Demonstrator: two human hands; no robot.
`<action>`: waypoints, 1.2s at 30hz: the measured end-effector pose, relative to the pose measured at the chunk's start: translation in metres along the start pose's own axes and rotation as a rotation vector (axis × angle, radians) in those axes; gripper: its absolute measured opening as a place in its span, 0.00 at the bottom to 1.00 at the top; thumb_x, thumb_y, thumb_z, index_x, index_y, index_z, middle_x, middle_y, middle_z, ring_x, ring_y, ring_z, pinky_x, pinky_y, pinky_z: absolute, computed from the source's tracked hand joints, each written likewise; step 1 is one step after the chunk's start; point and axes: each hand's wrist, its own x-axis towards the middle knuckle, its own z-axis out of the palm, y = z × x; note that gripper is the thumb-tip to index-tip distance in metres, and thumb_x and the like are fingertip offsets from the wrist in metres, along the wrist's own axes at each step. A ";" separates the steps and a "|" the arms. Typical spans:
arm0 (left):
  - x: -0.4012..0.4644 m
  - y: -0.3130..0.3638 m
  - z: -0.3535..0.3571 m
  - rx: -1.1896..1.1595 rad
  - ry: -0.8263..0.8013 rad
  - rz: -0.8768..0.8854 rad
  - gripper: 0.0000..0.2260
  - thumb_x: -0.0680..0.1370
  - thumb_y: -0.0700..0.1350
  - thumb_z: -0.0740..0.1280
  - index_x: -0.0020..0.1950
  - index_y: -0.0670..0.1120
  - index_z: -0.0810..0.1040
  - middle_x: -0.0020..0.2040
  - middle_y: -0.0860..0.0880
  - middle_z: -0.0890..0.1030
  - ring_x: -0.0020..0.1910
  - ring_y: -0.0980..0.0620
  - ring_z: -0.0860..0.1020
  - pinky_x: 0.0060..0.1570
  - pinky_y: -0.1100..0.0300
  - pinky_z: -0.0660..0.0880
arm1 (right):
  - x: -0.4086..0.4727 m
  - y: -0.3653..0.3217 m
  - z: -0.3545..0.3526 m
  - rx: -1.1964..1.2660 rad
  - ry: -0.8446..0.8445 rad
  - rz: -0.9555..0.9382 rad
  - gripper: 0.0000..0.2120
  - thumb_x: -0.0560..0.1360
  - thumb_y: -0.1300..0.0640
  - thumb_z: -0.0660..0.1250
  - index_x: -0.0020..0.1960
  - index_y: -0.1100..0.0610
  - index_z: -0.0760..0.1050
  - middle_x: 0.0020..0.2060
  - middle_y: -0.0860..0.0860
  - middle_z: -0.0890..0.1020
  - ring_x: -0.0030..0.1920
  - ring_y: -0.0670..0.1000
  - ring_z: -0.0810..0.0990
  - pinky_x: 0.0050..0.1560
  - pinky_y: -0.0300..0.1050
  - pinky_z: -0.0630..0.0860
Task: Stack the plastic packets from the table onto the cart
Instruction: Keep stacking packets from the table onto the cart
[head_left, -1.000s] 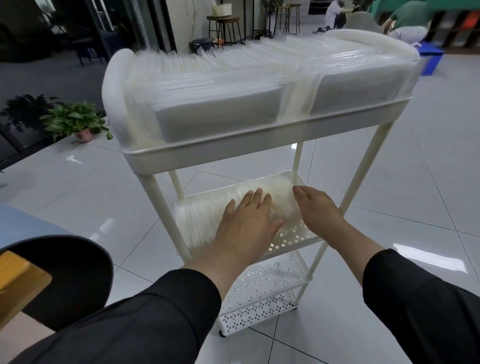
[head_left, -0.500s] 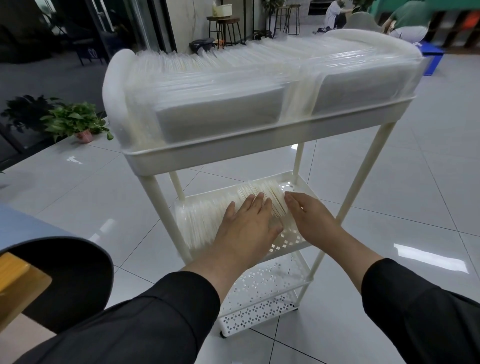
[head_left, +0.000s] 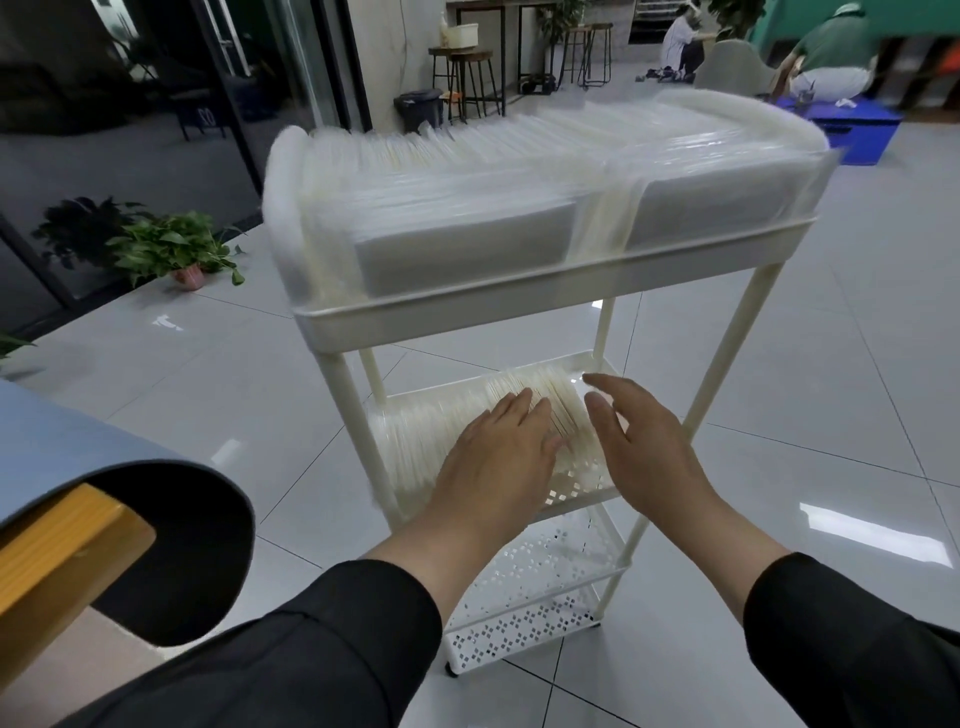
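At the centre of the frame my left hand (head_left: 501, 457) lies flat with fingers straight on the plastic packets (head_left: 530, 400) standing on the cart's (head_left: 519, 306) middle shelf, while my right hand (head_left: 644, 447), fingers released and grasping nothing, hovers just beside their right end.
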 end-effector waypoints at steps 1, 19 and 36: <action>-0.007 0.002 -0.005 -0.033 0.000 -0.020 0.23 0.87 0.52 0.50 0.82 0.49 0.58 0.83 0.50 0.57 0.82 0.53 0.53 0.78 0.58 0.49 | -0.007 -0.008 -0.002 0.015 -0.007 -0.009 0.19 0.83 0.44 0.57 0.71 0.46 0.73 0.66 0.39 0.76 0.66 0.42 0.74 0.67 0.40 0.69; -0.423 -0.068 -0.239 0.087 0.704 -0.384 0.18 0.81 0.55 0.59 0.64 0.50 0.81 0.55 0.56 0.85 0.54 0.55 0.82 0.50 0.56 0.80 | -0.201 -0.350 0.027 0.290 -0.351 -0.811 0.20 0.79 0.32 0.54 0.59 0.40 0.79 0.58 0.35 0.79 0.58 0.40 0.79 0.49 0.33 0.76; -0.842 -0.271 -0.362 0.012 0.812 -1.568 0.23 0.81 0.57 0.63 0.75 0.52 0.68 0.72 0.48 0.72 0.68 0.44 0.73 0.63 0.50 0.73 | -0.404 -0.686 0.331 -0.220 -1.020 -1.304 0.39 0.73 0.31 0.67 0.79 0.42 0.58 0.77 0.38 0.60 0.76 0.44 0.61 0.69 0.41 0.61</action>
